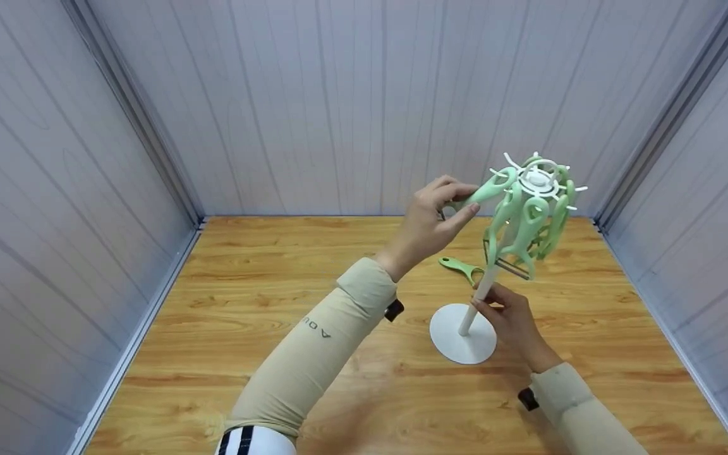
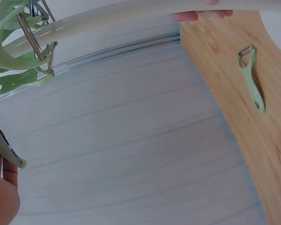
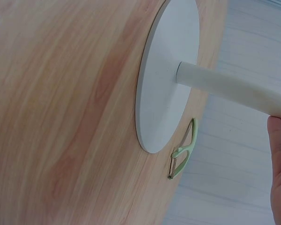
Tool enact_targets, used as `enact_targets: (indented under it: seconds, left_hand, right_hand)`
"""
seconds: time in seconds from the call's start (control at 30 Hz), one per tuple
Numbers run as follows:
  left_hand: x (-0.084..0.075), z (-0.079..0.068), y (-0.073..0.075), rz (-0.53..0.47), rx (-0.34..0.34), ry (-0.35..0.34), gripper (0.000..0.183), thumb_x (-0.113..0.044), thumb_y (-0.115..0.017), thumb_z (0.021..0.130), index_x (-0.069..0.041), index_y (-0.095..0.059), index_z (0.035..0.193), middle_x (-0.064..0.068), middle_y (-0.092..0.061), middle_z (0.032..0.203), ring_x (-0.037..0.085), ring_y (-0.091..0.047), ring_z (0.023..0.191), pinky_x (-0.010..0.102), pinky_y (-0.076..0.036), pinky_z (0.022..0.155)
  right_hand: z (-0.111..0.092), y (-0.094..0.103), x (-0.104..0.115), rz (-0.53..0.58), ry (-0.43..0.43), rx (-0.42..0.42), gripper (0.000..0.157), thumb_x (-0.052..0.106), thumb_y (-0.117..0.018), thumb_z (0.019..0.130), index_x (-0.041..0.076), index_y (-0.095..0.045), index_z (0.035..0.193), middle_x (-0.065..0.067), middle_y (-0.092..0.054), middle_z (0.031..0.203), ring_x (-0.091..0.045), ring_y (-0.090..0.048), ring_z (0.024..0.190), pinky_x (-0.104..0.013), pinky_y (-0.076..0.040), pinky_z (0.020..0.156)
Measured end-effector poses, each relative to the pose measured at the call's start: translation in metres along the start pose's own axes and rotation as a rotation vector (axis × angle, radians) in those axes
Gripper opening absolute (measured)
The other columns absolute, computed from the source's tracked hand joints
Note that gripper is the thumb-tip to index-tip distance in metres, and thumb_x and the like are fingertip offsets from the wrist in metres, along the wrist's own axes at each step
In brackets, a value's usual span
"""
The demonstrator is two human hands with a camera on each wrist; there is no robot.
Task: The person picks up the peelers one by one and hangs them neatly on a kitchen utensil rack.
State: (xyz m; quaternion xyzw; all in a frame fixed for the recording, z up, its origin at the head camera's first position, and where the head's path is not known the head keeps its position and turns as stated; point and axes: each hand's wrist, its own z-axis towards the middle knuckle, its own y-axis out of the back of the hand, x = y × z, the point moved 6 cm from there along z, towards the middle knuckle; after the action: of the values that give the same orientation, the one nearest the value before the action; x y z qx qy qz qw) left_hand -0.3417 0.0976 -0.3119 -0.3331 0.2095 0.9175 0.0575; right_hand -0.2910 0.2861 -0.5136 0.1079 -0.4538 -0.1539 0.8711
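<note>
A white stand with a round base, an upright pole and a ring of hooks stands on the table. My left hand grips a light green peeler by its blade end, also seen in the left wrist view at the lower left. Its handle end is up at the hooks; whether the hole is over a hook, I cannot tell. Several green peelers hang around the top, blades down. My right hand holds the pole low down, between thumb and fingers.
Another green peeler lies on the wooden table behind the base, its handle pointing left in the head view. Pale panel walls enclose the table at the back and both sides.
</note>
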Motion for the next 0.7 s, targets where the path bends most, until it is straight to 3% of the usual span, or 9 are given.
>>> enact_targets:
  seconds: [0.3, 0.53, 0.7]
  left_hand:
    - [-0.005, -0.004, -0.007, 0.002, 0.017, -0.04, 0.026, -0.006, -0.078, 0.101, 0.004, -0.077, 0.125, 0.017, -0.074, 0.11, 0.029, -0.072, 0.103, 0.025, -0.059, 0.095]
    - [-0.013, -0.006, -0.017, 0.021, 0.042, -0.095, 0.025, -0.006, -0.082, 0.098, 0.006, -0.079, 0.12, 0.017, -0.076, 0.105, 0.026, -0.073, 0.095, 0.018, -0.058, 0.088]
    - [-0.016, -0.008, -0.023, 0.029, 0.07, -0.09, 0.027, -0.007, -0.082, 0.098, 0.005, -0.079, 0.121, 0.016, -0.076, 0.103, 0.025, -0.071, 0.093, 0.035, -0.064, 0.085]
  right_hand:
    - [0.0, 0.0, -0.003, -0.006, -0.003, 0.005, 0.02, -0.014, -0.074, 0.095, -0.006, -0.075, 0.113, -0.023, -0.077, 0.094, 0.001, -0.071, 0.083, -0.013, -0.061, 0.068]
    - [0.0, -0.001, -0.002, 0.02, -0.011, 0.008, 0.021, -0.014, -0.074, 0.095, -0.007, -0.075, 0.114, -0.023, -0.077, 0.094, 0.0, -0.071, 0.084, -0.014, -0.062, 0.068]
    - [0.001, -0.001, -0.005, 0.028, -0.03, 0.004, 0.022, -0.014, -0.074, 0.095, -0.005, -0.076, 0.115, -0.022, -0.077, 0.094, 0.0, -0.071, 0.084, -0.015, -0.062, 0.068]
